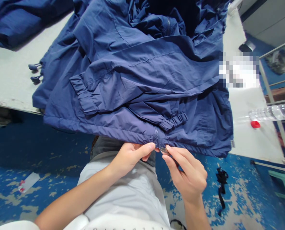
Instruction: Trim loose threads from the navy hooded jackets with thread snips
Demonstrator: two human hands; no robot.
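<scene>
A navy blue jacket (132, 124) lies on the table, its bottom hem hanging over the near edge. Its two elasticated cuffs rest across the front, and the lower end of a zipper (156, 135) shows at the hem. My left hand (130, 156) pinches the hem just left of the zipper end, thumb on top and fingers partly hidden below. Between the thumb and fingers of my right hand (187, 171) is a small metal tool (164, 149) with a narrow tip, touching or very close to the hem by the zipper; its kind is mostly hidden.
Another navy garment (24, 22) lies on the white table (10, 76) at upper left. Cord stoppers (35, 79) stick out from the jacket's left side. On the right are a clear plastic bottle (274, 112) and a red cap (255, 124). Black strips (221, 188) lie on the floor.
</scene>
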